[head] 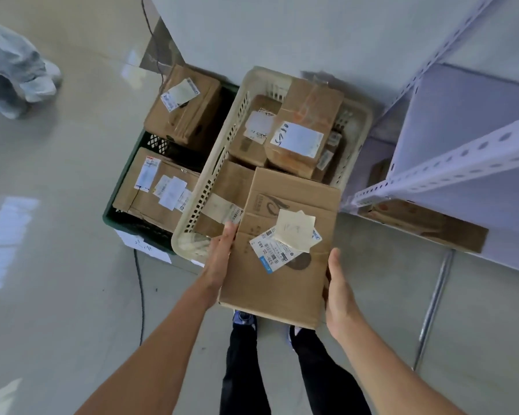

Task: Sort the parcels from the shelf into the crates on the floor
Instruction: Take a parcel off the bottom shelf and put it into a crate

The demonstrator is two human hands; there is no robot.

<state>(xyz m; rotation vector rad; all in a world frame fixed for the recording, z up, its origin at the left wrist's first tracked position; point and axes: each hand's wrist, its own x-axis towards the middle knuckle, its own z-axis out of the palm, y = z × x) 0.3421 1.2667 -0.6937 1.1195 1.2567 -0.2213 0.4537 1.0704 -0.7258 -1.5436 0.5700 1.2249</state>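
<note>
My left hand (219, 259) and right hand (339, 292), apart, grip cardboard parcel (282, 265) sides, over cream crate (219, 163) near end; fingers probably underneath.

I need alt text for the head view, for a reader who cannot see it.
The left hand and right hand hold a flat cardboard parcel over the near end of a cream crate already holding parcels. A green crate with two parcels stands left of it, a white shelf to the right.

A black cable (141, 295) across glossy floor tiles (57, 265), another person's pale-covered feet (39, 85) at upper left.
</note>
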